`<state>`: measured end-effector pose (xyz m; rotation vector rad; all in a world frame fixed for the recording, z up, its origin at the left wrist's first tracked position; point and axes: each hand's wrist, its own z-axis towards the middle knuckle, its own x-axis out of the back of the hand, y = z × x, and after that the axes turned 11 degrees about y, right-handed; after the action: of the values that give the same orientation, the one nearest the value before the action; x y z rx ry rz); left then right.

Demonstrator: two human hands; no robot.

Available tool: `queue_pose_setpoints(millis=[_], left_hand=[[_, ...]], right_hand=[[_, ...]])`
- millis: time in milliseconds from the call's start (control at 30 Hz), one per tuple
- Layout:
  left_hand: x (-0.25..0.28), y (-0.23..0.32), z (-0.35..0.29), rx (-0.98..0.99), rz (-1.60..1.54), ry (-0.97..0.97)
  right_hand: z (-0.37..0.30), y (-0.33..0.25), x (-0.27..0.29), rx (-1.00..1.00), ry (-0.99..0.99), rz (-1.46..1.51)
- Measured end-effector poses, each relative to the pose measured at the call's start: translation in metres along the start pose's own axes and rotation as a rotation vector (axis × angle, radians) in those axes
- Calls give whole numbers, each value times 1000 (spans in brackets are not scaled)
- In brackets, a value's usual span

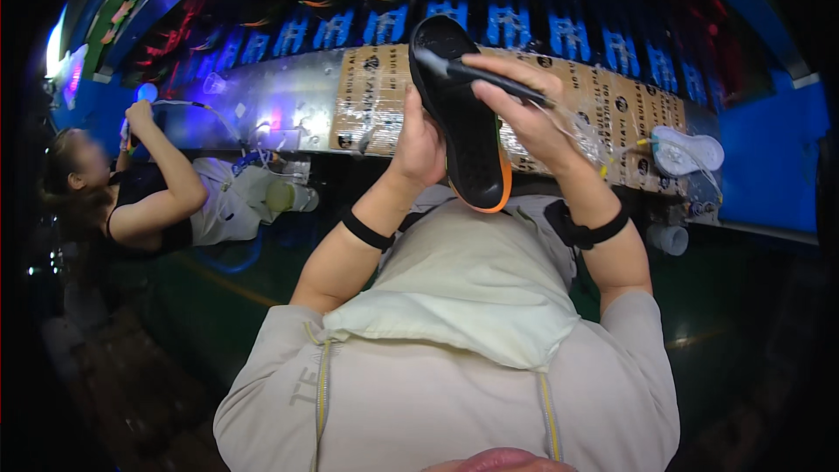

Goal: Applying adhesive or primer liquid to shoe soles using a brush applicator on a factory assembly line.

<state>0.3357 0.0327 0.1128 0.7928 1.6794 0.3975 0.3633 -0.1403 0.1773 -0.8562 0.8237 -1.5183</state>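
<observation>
My left hand [420, 142] grips the edge of a black shoe sole [468, 140] with an orange rim at its near end, held up in front of my apron. The sole is tilted, with its inner face toward me. In my right hand [535, 114] is a black-handled brush [500, 80]; its pale bristles touch the upper part of the sole. A thin cord or tube trails from the rear of the brush handle past my right wrist.
Brown printed paper under clear film [376, 105] covers the bench edge ahead. A white sole [687, 152] lies at the right with a tube-fed brush near it. Blue-lit parts [509, 28] line the far side. A co-worker [149, 183] works at the left.
</observation>
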Motion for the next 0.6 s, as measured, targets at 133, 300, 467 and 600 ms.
queue_pose_setpoints(millis=[133, 300, 467, 600], left_hand=[[2, 15, -2, 128, -119, -95], [8, 10, -1, 76, -146, -69], [15, 21, 5, 148, -284, -209], [16, 30, 5, 12, -222, -134]], right_hand=[[8, 5, 14, -297, -133, 351], [7, -12, 9, 105, -346, -123], [1, -5, 1, -128, -160, 151], [6, -29, 5, 208, -518, -155]])
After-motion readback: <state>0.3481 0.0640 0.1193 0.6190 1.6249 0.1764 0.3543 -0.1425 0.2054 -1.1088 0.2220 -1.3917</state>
